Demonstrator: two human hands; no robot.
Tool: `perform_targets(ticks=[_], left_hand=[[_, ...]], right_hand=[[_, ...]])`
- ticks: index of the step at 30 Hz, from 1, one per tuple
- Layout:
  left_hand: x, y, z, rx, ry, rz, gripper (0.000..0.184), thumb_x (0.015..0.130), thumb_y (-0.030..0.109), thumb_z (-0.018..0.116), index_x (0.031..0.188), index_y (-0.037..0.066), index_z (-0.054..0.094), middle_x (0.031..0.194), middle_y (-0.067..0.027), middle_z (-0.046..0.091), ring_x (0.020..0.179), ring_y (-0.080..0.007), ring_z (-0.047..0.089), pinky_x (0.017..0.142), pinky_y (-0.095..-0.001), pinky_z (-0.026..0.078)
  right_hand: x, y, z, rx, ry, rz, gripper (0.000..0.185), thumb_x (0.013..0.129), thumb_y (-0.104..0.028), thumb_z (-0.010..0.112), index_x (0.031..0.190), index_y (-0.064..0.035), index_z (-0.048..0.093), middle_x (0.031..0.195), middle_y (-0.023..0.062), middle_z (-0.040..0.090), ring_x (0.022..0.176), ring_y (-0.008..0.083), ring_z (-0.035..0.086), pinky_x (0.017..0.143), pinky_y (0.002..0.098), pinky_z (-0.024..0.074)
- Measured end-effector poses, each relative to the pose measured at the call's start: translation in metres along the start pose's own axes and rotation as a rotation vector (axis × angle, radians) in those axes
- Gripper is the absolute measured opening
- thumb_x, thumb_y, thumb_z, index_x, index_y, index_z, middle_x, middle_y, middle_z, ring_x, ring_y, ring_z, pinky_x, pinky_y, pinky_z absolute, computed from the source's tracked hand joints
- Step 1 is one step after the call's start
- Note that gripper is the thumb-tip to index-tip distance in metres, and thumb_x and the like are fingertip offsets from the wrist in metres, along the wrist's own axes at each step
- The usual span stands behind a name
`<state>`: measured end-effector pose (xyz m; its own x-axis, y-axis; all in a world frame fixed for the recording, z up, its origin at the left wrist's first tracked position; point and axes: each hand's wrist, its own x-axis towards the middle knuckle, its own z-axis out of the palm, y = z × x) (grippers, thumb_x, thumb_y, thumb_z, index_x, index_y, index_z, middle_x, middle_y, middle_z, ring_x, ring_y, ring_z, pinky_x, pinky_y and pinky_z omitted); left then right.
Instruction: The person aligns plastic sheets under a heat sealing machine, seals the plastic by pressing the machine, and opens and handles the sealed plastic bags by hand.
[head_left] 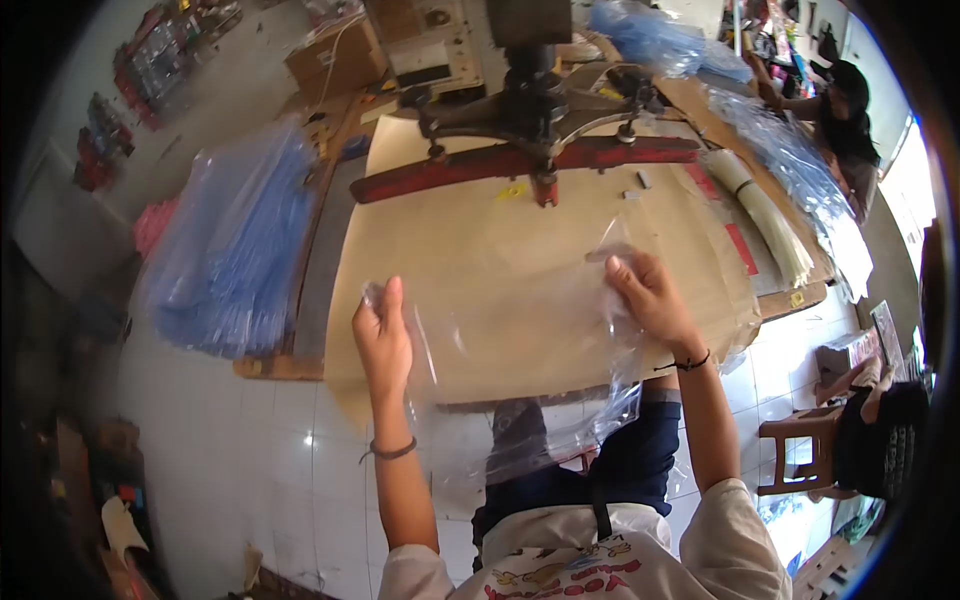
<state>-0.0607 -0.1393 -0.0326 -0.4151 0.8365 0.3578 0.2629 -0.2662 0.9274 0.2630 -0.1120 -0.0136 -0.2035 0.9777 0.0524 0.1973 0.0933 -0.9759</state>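
Centrally, one clear sheet (520, 330) of thin plastic is stretched between a person's two hands. Its long axis appears to run from hand to hand, roughly 9 to 3 o'clock, the right end slightly higher; its loose lower edge hangs toward 6 o'clock, over the person's legs. The left hand (383, 335) pinches the upper corner at the sheet's 10 o'clock, thumb up. The right hand (652, 295) grips the edge at its 2 o'clock, thumb on top, fingers mostly hidden behind. So the sheet lies at 3 o'clock from the left hand and between 7 and 9 o'clock from the right.

Behind it, brown paper (430, 240) covers much of one worktop (265, 367). One press (540, 100) stands at 12 o'clock, with a red crossbar (430, 175) above the paper. Two small grey pieces (643, 180) lie at 1 o'clock. One blue pile (235, 250) of plastic, its layers too many to count, is at 9 to 10 o'clock; one bundle (765, 215) of pale strips at 2 o'clock.
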Motion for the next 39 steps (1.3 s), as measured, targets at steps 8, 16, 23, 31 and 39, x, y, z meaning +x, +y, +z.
perform_targets(ticks=[8,16,23,31,39], left_hand=[[0.004,0.006,-0.012,-0.027,-0.110,-0.116,0.032,0.103,0.027,0.062,0.082,0.005,0.054,0.072,0.0042,0.046,0.066,-0.0070,0.039,0.060,-0.0262,0.037],[-0.119,0.099,-0.070,-0.033,0.129,0.537,0.030,0.091,0.016,0.073,0.112,0.001,0.059,0.105,-0.0090,0.057,0.091,-0.0204,0.058,0.081,-0.0314,0.050],[-0.238,0.042,0.070,-0.349,-1.255,-0.050,0.106,0.083,0.049,0.079,0.158,0.001,0.022,0.163,-0.0168,0.027,0.151,-0.0307,0.025,0.124,-0.0432,0.018],[-0.240,0.038,0.086,-0.682,-1.011,-0.558,0.059,0.095,0.034,0.072,0.139,-0.002,0.055,0.139,-0.0137,0.055,0.127,-0.0198,0.052,0.106,-0.0332,0.041],[-0.229,0.014,0.069,-0.693,-1.149,-0.564,0.037,0.106,0.024,0.055,0.131,-0.004,0.058,0.128,-0.0126,0.066,0.120,-0.0159,0.059,0.106,-0.0303,0.043]], right_hand=[[-0.021,0.000,0.017,-0.168,0.213,-0.250,0.037,0.106,-0.032,0.054,0.100,0.0026,0.068,0.061,-0.0038,0.042,0.056,0.0053,0.036,0.050,0.0280,0.0312],[-0.137,0.013,0.022,0.973,0.980,-0.258,0.044,0.107,-0.037,0.050,0.142,-0.0091,0.049,0.129,0.0060,0.058,0.109,0.0157,0.057,0.086,0.0293,0.0519],[-0.176,0.020,0.026,1.047,0.513,-0.390,0.036,0.105,-0.028,0.053,0.136,-0.0110,0.051,0.136,0.0079,0.057,0.122,0.0243,0.056,0.098,0.0408,0.0463],[-0.229,0.041,0.078,0.628,0.348,0.119,0.030,0.093,-0.014,0.073,0.116,0.0030,0.064,0.099,0.0060,0.072,0.089,0.0118,0.065,0.082,0.0263,0.0517],[-0.244,0.043,0.004,0.227,-0.172,0.116,0.053,0.096,-0.030,0.071,0.135,0.0031,0.055,0.134,0.0134,0.060,0.120,0.0198,0.059,0.097,0.0328,0.0505]])
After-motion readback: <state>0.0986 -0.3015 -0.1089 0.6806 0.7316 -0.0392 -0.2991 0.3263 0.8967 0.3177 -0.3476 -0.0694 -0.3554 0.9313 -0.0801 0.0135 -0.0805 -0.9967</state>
